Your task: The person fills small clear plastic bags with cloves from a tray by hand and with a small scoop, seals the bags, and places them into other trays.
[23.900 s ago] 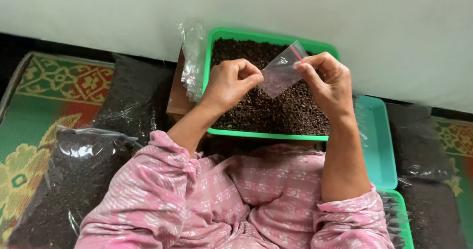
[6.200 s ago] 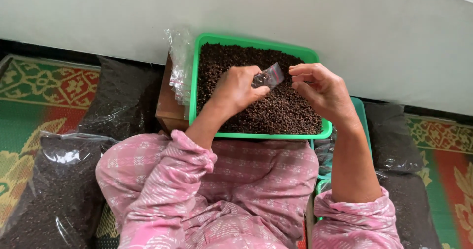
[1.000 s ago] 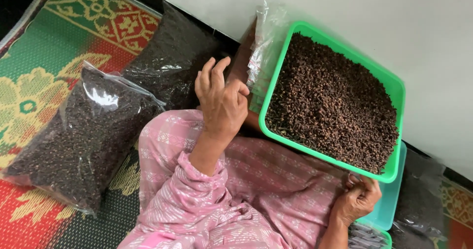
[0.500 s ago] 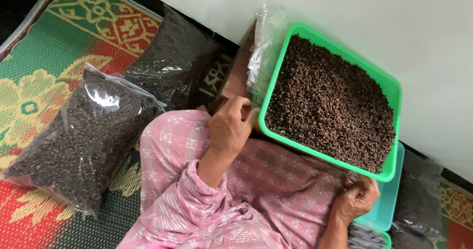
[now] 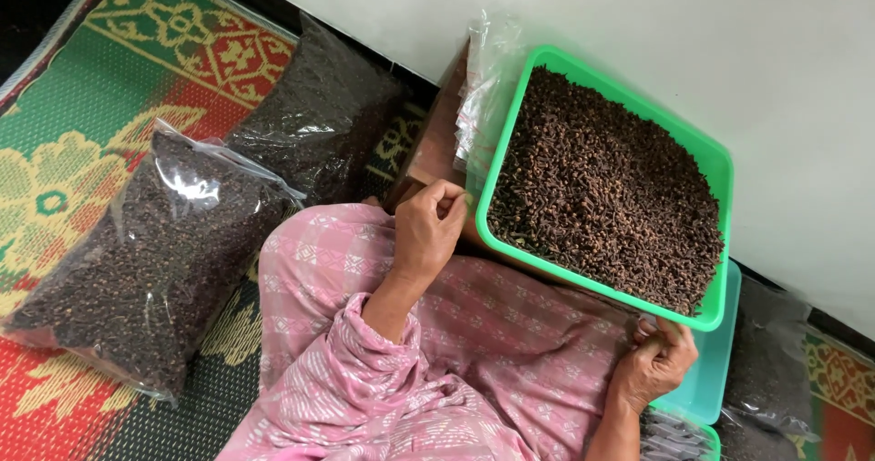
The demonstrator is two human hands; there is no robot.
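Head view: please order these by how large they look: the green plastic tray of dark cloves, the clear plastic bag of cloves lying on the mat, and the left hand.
1. Green plastic tray of dark cloves
2. Clear plastic bag of cloves on the mat; it looks close to the tray in size, so this order is unsure
3. Left hand, clearly smallest

A woven floor mat (image 5: 82, 87) with green, red and yellow patterns carries two clear plastic bags (image 5: 137, 269) full of dark brown cloves.
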